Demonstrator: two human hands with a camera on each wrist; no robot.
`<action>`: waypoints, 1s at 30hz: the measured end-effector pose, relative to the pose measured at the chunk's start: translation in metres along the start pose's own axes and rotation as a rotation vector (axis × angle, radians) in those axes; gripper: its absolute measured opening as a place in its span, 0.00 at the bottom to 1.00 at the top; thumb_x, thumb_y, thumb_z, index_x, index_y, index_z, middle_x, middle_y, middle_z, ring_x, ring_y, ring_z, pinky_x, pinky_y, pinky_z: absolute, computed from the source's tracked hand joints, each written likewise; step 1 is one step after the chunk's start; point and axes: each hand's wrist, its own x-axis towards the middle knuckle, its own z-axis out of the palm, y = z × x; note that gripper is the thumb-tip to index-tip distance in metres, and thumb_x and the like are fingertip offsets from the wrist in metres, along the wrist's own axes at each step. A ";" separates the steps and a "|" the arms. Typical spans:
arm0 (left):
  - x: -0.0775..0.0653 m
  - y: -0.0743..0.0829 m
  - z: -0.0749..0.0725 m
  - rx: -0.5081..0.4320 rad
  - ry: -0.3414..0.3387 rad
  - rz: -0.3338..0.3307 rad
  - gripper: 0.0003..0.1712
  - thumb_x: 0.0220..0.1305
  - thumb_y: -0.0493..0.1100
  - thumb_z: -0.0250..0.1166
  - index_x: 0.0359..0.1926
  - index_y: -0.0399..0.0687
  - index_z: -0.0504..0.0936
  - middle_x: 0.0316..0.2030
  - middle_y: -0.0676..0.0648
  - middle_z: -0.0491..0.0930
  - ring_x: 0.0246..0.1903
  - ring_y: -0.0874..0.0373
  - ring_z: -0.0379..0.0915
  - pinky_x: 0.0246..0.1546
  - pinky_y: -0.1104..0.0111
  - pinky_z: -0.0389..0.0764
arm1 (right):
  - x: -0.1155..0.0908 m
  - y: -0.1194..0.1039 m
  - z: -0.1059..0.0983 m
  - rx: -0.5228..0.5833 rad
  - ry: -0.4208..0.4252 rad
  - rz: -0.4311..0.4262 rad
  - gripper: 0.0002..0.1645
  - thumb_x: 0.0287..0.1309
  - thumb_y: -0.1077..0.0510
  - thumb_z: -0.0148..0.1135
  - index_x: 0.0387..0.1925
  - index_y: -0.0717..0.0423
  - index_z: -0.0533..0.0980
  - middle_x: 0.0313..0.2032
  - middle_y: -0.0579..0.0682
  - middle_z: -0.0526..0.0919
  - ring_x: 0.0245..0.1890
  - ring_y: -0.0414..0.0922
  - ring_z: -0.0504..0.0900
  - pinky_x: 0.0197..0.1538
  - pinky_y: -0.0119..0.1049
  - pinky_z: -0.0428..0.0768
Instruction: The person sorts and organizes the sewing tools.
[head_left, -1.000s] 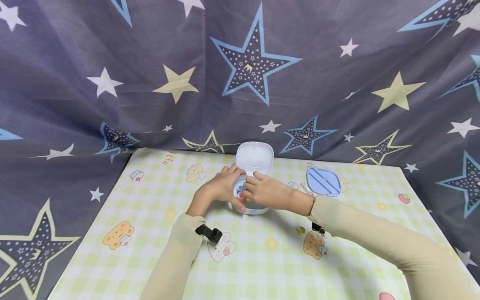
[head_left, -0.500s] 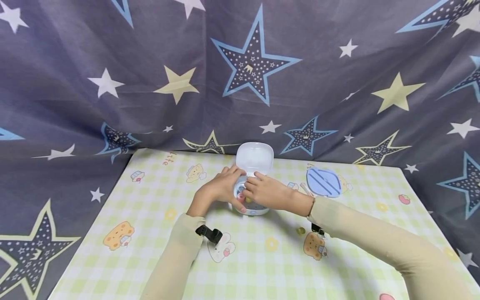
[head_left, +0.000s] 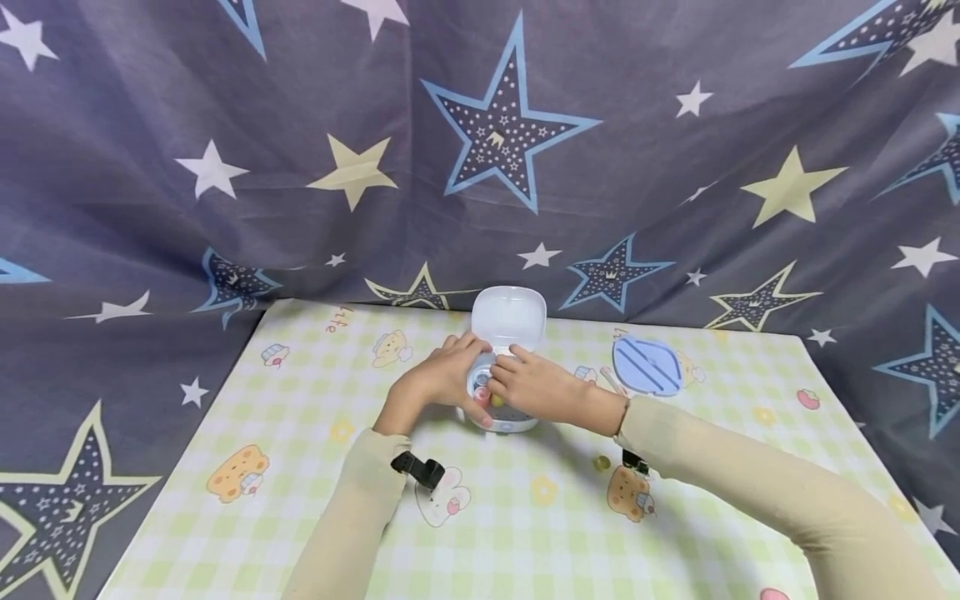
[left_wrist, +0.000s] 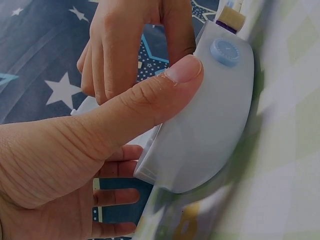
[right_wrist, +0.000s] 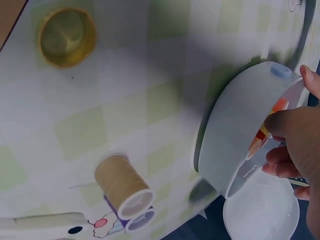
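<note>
A white sewing box with a blue front button stands with its lid raised. My left hand holds its left side, thumb against the front wall and fingers at the far side. My right hand reaches down into the box with bent fingers. In the right wrist view its thumb touches a yellow and red thing among orange-toned ones. Beside it in the head view show a pinkish spool and a blue one. The right fingertips are partly hidden, so a grip cannot be made out.
A blue divided tray lies to the right of the box. On the checked tablecloth are a tan thread spool, a purple one beside it, a white handle and a small gold ring-like cap. A star-patterned curtain hangs behind.
The right hand's fingers shift very slightly inside the box, and a little more of the yellow thing shows. The left hand and the box stay in place.
</note>
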 end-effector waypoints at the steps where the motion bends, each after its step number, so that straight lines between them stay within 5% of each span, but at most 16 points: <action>1: 0.000 0.000 0.000 -0.001 0.000 -0.001 0.65 0.22 0.67 0.79 0.63 0.46 0.63 0.57 0.47 0.65 0.49 0.53 0.58 0.51 0.59 0.68 | 0.000 0.000 0.000 -0.002 -0.003 -0.001 0.17 0.59 0.56 0.56 0.50 0.51 0.70 0.52 0.50 0.76 0.55 0.48 0.69 0.62 0.47 0.65; 30: -0.001 0.000 -0.002 0.004 -0.003 -0.008 0.65 0.22 0.68 0.79 0.63 0.47 0.63 0.57 0.48 0.64 0.49 0.52 0.59 0.51 0.59 0.68 | 0.004 -0.004 -0.005 -0.029 0.005 -0.026 0.21 0.57 0.56 0.57 0.54 0.50 0.73 0.51 0.49 0.76 0.54 0.49 0.69 0.61 0.46 0.66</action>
